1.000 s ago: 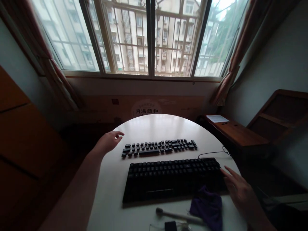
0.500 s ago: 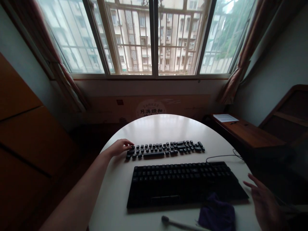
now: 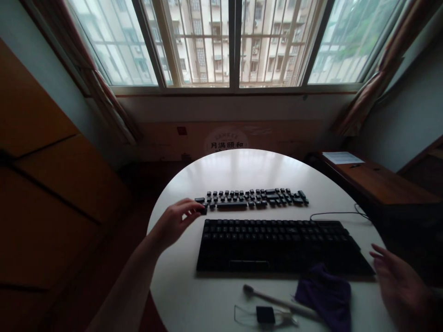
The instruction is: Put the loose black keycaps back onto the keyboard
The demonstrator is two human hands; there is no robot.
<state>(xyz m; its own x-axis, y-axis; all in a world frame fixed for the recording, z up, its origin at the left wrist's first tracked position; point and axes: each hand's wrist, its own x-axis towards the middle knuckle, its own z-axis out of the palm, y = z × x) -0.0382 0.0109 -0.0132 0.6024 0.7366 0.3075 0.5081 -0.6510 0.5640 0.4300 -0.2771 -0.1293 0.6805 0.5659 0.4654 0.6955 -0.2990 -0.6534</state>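
My left hand (image 3: 176,221) is at the left end of a group of loose black keycaps (image 3: 231,204) on the white round table (image 3: 242,166). Its thumb and fingers close around a dark keycap (image 3: 203,211) there. In front of the group lies a black keyboard (image 3: 277,258), with keys fitted in its far rows and its near part mostly bare. Beyond the keyboard's right end, at the table's edge, my right hand (image 3: 398,276) rests with its fingers apart, holding nothing.
Nearest me lie a brush (image 3: 277,302), a purple cloth (image 3: 325,293) and a small black wire-looped tool (image 3: 265,315). A cable (image 3: 332,213) runs off to the right. Papers (image 3: 342,157) lie on a wooden side table (image 3: 384,184).
The view has tilted down and shifted left. My left hand has come nearer along the left end of the keycaps. My right hand stays beside the keyboard.
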